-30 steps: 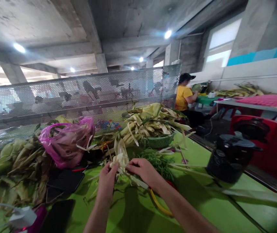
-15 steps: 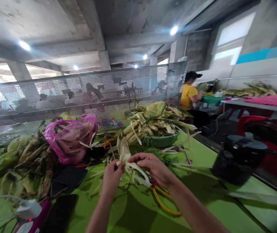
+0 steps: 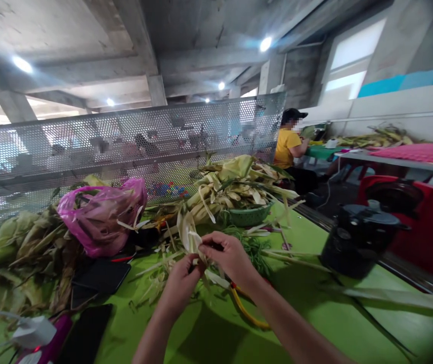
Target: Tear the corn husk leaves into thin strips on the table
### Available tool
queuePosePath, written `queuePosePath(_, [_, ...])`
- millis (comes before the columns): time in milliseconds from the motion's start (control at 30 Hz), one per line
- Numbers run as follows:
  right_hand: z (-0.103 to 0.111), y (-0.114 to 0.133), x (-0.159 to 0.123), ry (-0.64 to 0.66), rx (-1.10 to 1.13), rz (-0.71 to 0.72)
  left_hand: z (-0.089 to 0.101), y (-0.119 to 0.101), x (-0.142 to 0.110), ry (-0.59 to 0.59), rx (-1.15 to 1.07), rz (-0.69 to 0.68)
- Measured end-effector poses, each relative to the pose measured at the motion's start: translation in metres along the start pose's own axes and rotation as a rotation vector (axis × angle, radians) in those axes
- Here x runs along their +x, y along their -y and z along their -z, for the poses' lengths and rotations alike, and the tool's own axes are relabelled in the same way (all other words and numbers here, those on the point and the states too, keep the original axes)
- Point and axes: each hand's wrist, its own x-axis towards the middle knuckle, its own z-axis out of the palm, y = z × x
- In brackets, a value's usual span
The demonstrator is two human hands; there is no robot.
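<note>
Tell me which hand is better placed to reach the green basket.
Probably the right hand: it is nearer the green basket than the left hand, though both hold pale husk.

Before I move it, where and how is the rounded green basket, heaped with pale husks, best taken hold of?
I would grip the rounded green basket by its near rim, toward the right end, coming from the near right side. Its near wall shows there, while the pale husks cover much of the far and left rim. The right hand looks closer.
</note>
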Motion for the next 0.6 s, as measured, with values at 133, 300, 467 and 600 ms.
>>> queuePosePath(133, [-0.0032, -0.0051, -0.0008, -0.035, -0.036, -0.012, 0.0005, -0.0042, -0.0035, 0.021, -0.107, -0.009])
queuePosePath(300, [-0.0056, -0.0058, -0.0023, -0.033, -0.036, 0.003, -0.0017, -0.0033, -0.0024, 0.007, -0.115, -0.007])
queuePosePath(467, [-0.0036, -0.0014, -0.0027, -0.018, 0.055, -0.035, -0.0017, 0.0038, 0.003, -0.068, -0.144, -0.011])
queuePosePath(600, [-0.0017, -0.0029, -0.0014, -0.02, 0.196, -0.142, 0.0024, 0.0025, 0.002, -0.194, -0.189, 0.032])
